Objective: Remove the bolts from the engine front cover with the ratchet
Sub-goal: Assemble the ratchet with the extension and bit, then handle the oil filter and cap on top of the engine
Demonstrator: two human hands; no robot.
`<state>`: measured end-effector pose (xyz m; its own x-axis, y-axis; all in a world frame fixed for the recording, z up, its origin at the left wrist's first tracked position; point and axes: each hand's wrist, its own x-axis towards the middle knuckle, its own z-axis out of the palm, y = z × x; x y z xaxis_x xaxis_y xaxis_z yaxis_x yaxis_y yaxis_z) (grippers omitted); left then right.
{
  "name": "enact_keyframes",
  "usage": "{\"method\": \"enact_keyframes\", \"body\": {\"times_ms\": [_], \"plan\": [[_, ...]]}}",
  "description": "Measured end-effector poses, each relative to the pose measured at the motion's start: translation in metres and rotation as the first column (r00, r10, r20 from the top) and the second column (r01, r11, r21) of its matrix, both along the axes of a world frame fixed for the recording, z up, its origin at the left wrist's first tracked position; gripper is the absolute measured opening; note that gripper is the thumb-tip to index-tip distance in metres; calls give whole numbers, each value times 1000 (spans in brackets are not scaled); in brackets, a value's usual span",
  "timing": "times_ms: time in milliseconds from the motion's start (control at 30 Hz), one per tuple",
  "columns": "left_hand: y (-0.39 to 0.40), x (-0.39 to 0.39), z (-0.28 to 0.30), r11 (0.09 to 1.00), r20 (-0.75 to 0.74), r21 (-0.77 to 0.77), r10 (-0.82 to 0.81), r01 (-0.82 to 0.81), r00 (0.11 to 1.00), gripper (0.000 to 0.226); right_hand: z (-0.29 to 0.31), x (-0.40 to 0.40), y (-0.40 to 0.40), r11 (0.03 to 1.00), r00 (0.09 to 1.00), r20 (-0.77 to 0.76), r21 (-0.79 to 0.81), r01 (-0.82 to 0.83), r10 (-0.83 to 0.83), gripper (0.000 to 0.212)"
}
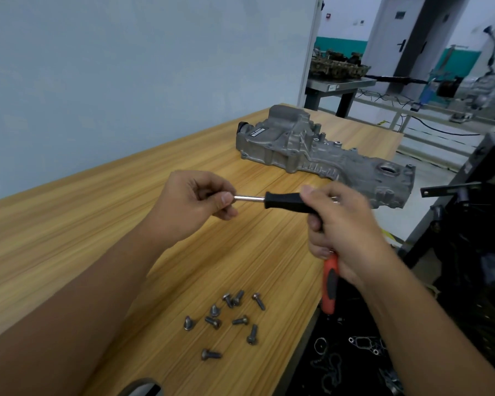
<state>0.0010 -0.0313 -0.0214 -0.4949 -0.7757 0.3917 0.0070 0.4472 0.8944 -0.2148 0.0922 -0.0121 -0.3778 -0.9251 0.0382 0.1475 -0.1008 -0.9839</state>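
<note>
My left grip (195, 202) is pinched together on the bare steel end of an extension bar (280, 202), thumb and curled fingers closed round the shaft tip. My right grip (346, 224) is clamped on two things at once: the thumb and forefinger hold the black sleeve of that bar at its far end, and the other fingers wrap the ratchet (329, 284), whose red and black handle hangs down out of the fist past the bench (97, 224) edge. The ratchet head is hidden inside my hand. The bar lies level between the two hands, above the wood, touching nothing else.

The cover (323, 155) lies flat on the bench beyond my hands, at the far right corner, its right end just over the edge. It is well apart from both hands. Nine bolts (229, 318) lie loose on the wood below my hands, near the front right edge, in a scattered cluster with one apart nearer me.

The bench's right edge runs just beneath my right wrist; past it, dark parts and gaskets (355, 355) lie lower down, and a black stand (475, 224) rises close on the right. A pale wall (126, 67) closes the left side. Open wood stretches left of the bolts and between my hands and the cover.
</note>
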Motion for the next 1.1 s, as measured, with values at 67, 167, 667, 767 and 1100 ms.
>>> {"method": "enact_keyframes", "body": {"times_ms": [67, 167, 667, 767, 1100], "plan": [[-20, 10, -18, 986, 243, -131, 129, -100, 961, 18, -17, 5, -26, 989, 998, -52, 141, 34, -27, 24], [-43, 26, -35, 930, 425, -321, 308, -176, 851, 20, -37, 11, -60, 973, 941, -330, 186, 138, -70, 28], [-100, -61, 10, 816, 606, -406, 578, -412, 547, 84, -14, -233, -24, 632, 672, -81, 272, 726, -736, 30], [-155, -183, 42, 877, 548, -112, 447, -467, 707, 77, -21, -255, -59, 690, 713, 89, 358, 629, -695, 40], [-299, -270, 8, 632, 651, 160, 510, -758, 563, 81, -40, -270, -101, 707, 781, 76, 485, 514, -620, 76]]}}
